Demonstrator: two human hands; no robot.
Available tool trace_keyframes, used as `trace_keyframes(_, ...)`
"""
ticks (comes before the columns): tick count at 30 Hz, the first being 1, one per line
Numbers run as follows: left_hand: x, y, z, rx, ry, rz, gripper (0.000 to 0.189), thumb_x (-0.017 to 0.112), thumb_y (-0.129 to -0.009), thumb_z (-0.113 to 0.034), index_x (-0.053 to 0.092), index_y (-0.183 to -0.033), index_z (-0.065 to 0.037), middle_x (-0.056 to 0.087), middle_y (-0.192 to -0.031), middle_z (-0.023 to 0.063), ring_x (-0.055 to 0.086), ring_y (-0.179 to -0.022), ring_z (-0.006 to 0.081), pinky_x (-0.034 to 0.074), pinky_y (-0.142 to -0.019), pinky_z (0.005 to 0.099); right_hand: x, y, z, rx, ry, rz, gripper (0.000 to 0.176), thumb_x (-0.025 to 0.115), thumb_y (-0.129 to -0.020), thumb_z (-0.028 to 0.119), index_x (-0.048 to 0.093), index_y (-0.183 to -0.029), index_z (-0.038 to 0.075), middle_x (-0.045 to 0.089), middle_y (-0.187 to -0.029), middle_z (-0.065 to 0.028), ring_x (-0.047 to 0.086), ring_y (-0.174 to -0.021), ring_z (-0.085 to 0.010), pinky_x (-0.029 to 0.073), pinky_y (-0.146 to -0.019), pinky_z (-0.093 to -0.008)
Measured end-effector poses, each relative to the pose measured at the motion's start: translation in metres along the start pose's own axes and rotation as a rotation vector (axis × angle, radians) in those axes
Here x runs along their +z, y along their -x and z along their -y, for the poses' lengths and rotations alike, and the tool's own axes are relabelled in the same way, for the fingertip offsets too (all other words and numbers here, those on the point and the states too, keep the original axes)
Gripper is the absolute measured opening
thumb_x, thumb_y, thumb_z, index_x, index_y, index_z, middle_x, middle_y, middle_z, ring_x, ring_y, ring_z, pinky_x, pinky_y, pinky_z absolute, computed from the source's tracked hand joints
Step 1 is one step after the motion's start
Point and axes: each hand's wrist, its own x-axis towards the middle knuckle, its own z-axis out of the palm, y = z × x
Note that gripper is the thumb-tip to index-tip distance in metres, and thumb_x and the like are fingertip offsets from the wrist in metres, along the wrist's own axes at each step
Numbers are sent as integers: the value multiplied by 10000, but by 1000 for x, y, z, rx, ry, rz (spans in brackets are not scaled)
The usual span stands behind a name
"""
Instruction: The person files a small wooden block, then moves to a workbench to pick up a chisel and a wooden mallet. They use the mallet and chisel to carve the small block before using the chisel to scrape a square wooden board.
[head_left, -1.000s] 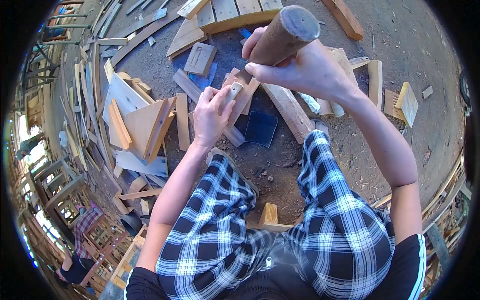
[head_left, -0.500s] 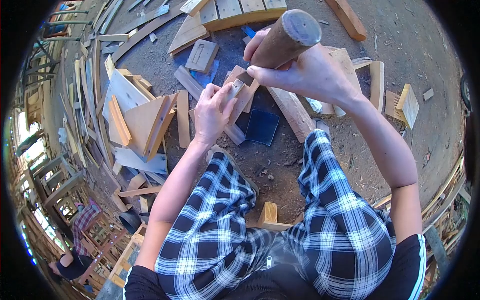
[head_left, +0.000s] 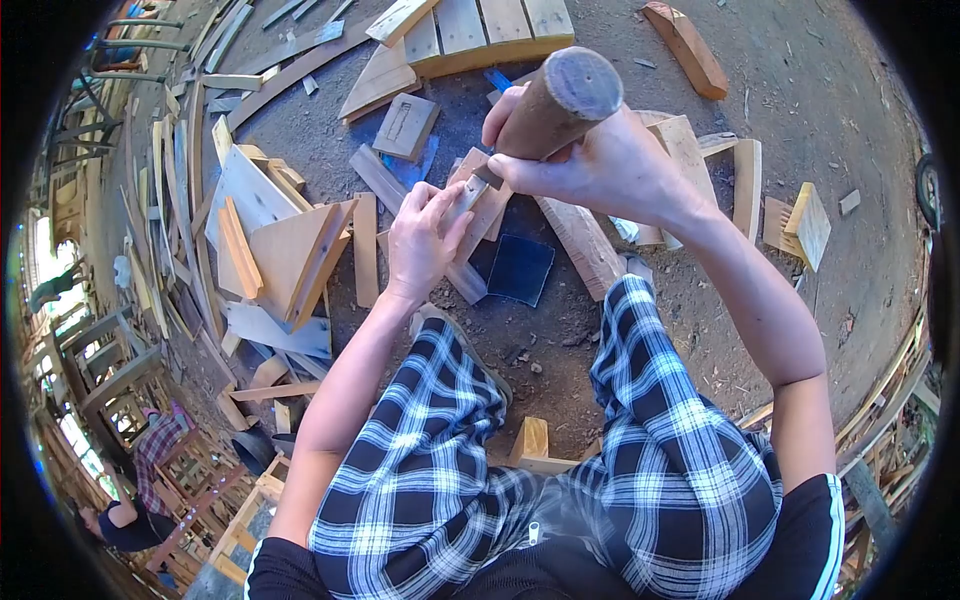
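Note:
My right hand [head_left: 600, 165] grips the thick wooden handle of a tool [head_left: 550, 100], raised with its butt end toward the camera and its working end down at a small wood piece. My left hand [head_left: 420, 240] pinches that small pale wood piece [head_left: 463, 195] and holds it against a reddish wooden block [head_left: 490, 205] on the ground. The tool's metal head is mostly hidden between my hands. My knees in blue-and-white plaid trousers [head_left: 640, 400] frame the work spot.
Dirt floor strewn with offcuts: a plank [head_left: 575, 240] under my right wrist, a dark blue cloth [head_left: 520, 268], a triangular board pile [head_left: 290, 255] at left, slatted panel [head_left: 480, 30] ahead, small blocks [head_left: 800, 225] at right. Another person in a plaid shirt crouches at far lower left [head_left: 140, 480].
The tool in my right hand has come down slightly toward the small piece, and my view has shifted a little. My left hand keeps its hold.

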Motion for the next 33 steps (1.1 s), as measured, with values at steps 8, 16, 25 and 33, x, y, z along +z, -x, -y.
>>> trace_keyframes(8, -46, -26, -52, 124, 277, -196, 392, 740, -853, -247, 659, -1186, -55, 588, -1060, 38, 622, -911, 182, 514, -819, 338, 6, -7, 4, -72, 32, 54, 322, 742, -787, 281, 681, -957, 15, 702, -826, -117, 694, -753, -216, 558, -750, -354)
trace_keyframes(16, -61, -76, -110, 330, 732, -68, 225, 755, -832, -115, 669, -1006, 0, 705, -955, 85, 672, -966, 183, 457, -1009, 380, 22, -2, -1, -210, -63, -63, 573, 740, -801, 249, 511, -1301, 88, 627, -1101, -186, 644, -986, -327, 533, -874, -420)
trace_keyframes(25, -49, -63, -92, 145, 725, -90, 118, 681, -877, -25, 572, -878, -71, 599, -768, 3, 602, -700, 87, 528, -720, 267, 77, 142, -92, 315, 610, -19, 941, 790, -723, 241, 259, -1499, 223, 360, -1349, -171, 414, -1243, -397, 383, -1056, -486)
trace_keyframes(33, -50, -61, -90, 205, 723, -112, 234, 757, -869, -235, 589, -819, -79, 542, -720, -57, 490, -657, 52, 410, -611, 221, 43, 125, -79, 458, 173, -64, 969, 652, -661, 179, 201, -1505, 24, 414, -1425, -285, 443, -1315, -389, 338, -1120, -389)
